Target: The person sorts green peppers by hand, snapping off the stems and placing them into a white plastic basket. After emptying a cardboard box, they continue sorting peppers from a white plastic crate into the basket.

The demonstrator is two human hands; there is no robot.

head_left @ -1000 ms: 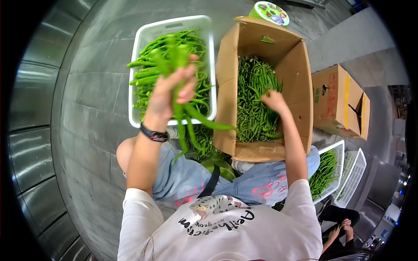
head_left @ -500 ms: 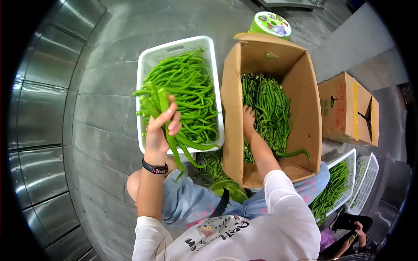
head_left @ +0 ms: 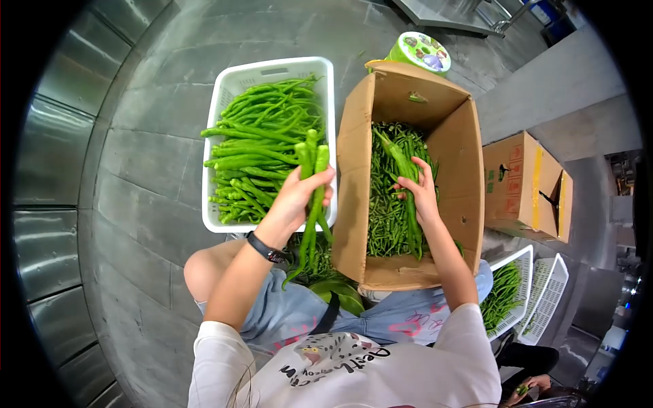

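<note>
My left hand (head_left: 303, 194) is closed round a small bunch of long green peppers (head_left: 313, 160), held over the right edge of a white plastic basket (head_left: 205, 163). More long green peppers (head_left: 262, 112) fill that basket, lying mostly sideways. Inside the open cardboard box (head_left: 354, 170), my right hand (head_left: 423, 197) grips a few large green peppers (head_left: 401, 160) between thumb and fingers. Below it lies a layer of thinner, darker green peppers (head_left: 384, 221). The lower tips of the left bunch hang down near my lap.
A round green tub (head_left: 423, 51) stands behind the box. To the right are a taped carton (head_left: 524, 183) and white baskets, one with green peppers (head_left: 500, 292). A green bowl (head_left: 340, 296) sits between my legs. Another person's hand (head_left: 534, 387) shows at the lower right.
My left hand has moved right with its bunch, from over the basket's middle to its right edge. The right hand has come up from the pile, now with green peppers in it.
</note>
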